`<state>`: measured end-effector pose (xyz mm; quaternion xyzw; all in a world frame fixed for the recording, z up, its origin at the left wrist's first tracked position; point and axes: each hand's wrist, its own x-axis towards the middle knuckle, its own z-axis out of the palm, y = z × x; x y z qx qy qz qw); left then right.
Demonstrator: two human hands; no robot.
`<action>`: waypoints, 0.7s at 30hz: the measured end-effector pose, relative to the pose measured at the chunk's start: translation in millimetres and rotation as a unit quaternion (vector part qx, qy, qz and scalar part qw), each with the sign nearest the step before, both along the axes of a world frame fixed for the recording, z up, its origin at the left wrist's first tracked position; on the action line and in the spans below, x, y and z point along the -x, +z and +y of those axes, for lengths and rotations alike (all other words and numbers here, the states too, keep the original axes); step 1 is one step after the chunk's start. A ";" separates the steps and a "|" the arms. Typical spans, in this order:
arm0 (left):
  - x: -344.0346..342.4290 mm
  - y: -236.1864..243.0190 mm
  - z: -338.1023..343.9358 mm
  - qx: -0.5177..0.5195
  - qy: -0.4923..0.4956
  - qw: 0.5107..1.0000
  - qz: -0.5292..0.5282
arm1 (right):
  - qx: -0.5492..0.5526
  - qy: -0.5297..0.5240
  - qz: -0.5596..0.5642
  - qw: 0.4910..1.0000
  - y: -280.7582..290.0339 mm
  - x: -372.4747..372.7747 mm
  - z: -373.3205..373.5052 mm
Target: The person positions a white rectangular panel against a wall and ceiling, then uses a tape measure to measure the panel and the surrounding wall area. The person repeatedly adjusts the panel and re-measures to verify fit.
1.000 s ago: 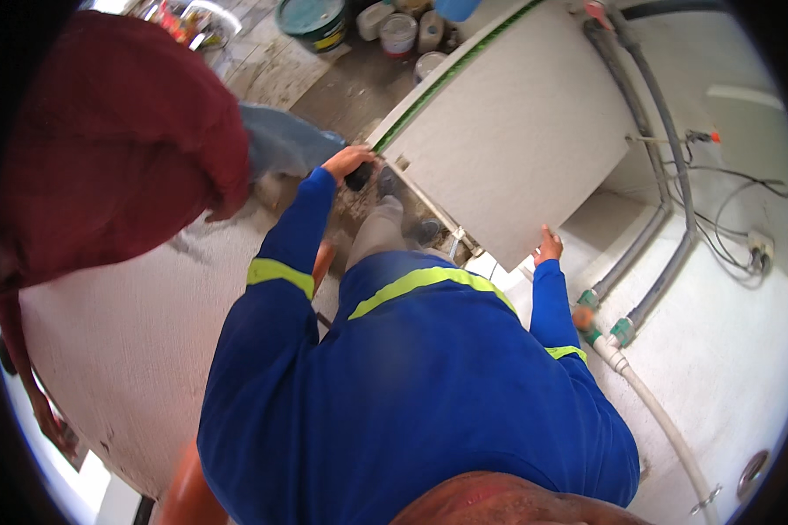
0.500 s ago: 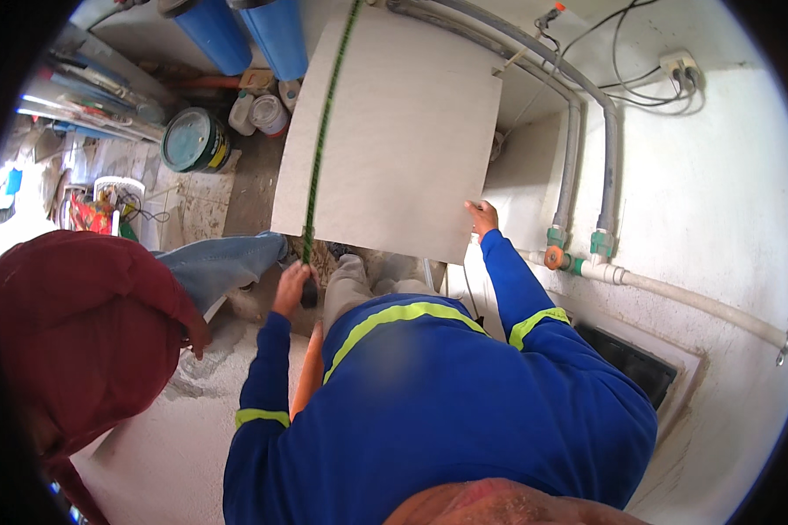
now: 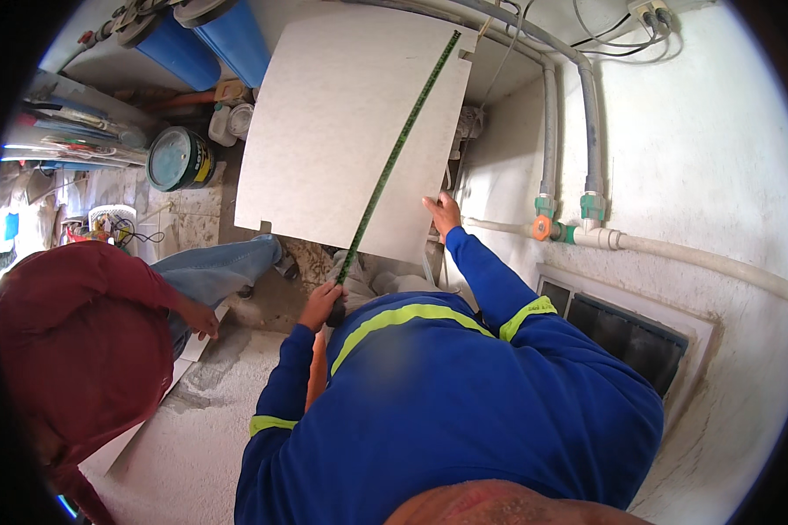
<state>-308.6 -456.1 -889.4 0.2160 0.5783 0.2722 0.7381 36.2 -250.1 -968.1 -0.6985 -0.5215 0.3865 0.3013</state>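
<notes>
A large pale flat board (image 3: pixel 324 114) lies before me, with small notches near its near left and far right corners. Slantwise across it runs the green blade of a tape measure (image 3: pixel 394 157), its far end by the far right corner. My left hand (image 3: pixel 322 304) is closed around the tape measure's dark case just off the board's near edge; fingers hide most of the case. At the board's right edge, my right hand (image 3: pixel 444 215) grips the panel near its near corner, thumb on top and the other fingers partly hidden.
A person in a maroon top (image 3: pixel 87 341) bends close on my left, one hand (image 3: pixel 203 321) hanging low. Beyond stand a lidded bucket (image 3: pixel 180 159), a white jug (image 3: pixel 221 124) and blue cylinders (image 3: pixel 223 39). Grey pipes (image 3: pixel 589 131) and an orange-handled valve (image 3: pixel 542 228) line the right wall.
The tape blade has swung from the board's left part to a diagonal toward the far right corner. My left hand has shifted right with the case; my right hand stays at the board's edge.
</notes>
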 end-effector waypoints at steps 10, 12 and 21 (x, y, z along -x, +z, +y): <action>-85.7 -30.8 52.4 -0.176 -0.070 0.982 -0.023 | 0.152 -0.069 0.145 0.975 36.0 8.0 5.6; -96.1 -32.4 55.3 -0.106 -0.043 0.992 -0.054 | 0.150 -0.046 0.166 0.974 40.5 7.5 6.7; -115.2 -31.5 52.9 -0.076 -0.024 0.996 -0.045 | 0.169 -0.034 0.190 0.966 38.8 3.3 8.1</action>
